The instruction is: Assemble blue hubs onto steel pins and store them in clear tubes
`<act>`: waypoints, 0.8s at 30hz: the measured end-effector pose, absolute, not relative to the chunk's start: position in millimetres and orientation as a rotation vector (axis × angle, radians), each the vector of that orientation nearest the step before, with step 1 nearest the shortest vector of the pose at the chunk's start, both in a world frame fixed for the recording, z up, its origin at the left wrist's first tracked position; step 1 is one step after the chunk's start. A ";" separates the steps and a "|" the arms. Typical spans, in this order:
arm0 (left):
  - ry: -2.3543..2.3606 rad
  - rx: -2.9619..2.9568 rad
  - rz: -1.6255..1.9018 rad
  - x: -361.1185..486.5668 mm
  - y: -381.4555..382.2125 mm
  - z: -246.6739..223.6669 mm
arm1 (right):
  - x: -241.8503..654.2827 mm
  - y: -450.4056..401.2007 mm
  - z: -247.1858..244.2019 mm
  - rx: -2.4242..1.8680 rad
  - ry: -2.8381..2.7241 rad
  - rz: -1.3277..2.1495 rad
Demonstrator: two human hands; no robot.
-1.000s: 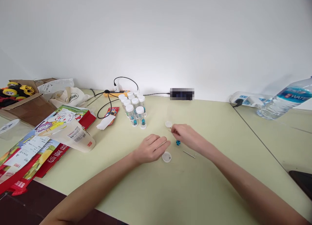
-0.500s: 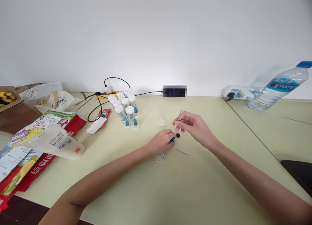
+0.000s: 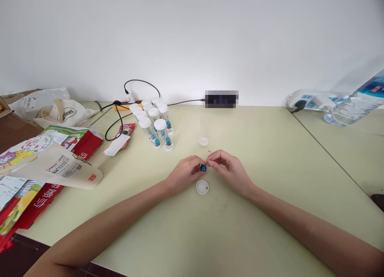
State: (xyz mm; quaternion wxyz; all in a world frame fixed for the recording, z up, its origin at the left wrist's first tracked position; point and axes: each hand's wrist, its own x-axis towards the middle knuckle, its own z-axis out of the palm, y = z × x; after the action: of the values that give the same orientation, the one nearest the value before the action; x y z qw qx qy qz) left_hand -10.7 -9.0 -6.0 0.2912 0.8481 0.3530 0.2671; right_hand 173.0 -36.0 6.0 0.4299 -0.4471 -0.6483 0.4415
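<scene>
Just behind a round white cap [image 3: 202,187], my left hand [image 3: 184,173] is closed with its fingertips around a small shiny blue part [image 3: 203,168]. My right hand [image 3: 229,171] meets it from the other side, thumb and finger pinched on a thin metal rod whose end is at the blue part; most of the rod is hidden by the fingers. A small dark bit lies inside the cap. Farther back is a clear tube with a white lid [image 3: 204,141], hard to make out against the table.
Several clear tubes with white caps [image 3: 160,125] and blue parts inside stand at back left. Left of them lie a red packet [image 3: 127,129], a paper cup [image 3: 70,169] and a red bag [image 3: 54,193]. A power strip [image 3: 312,99] and a water bottle [image 3: 354,105] are at back right.
My right hand has come down and left, bringing the rod to the blue part. My left hand has turned it up into view. The L-shaped key and black piece no longer show.
</scene>
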 end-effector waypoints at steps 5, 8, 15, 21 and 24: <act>0.918 2.179 0.684 -10.4 -6.1 -6.6 | 174.7 -34.6 0.9 -1.172 -1.775 0.921; 0.934 2.141 0.646 -10.1 -5.2 -5.5 | 173.5 -34.3 0.6 -1.170 -1.860 0.834; 0.928 2.056 0.639 -9.9 -4.4 -5.4 | 173.6 -32.6 -7.7 -1.121 -2.074 0.545; 0.935 1.961 0.687 -8.5 -4.4 -5.7 | 171.3 -31.2 6.3 -1.155 -2.279 0.272; 0.964 1.931 0.691 -9.1 -4.2 -5.8 | 182.4 -32.3 28.5 -1.335 -2.358 0.177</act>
State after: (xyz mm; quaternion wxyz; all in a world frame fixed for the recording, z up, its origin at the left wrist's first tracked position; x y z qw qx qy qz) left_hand -9.1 -4.2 -5.8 0.4239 0.7718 0.3852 0.2762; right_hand 182.4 -32.3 28.5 0.2115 -0.4804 -0.8488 0.0637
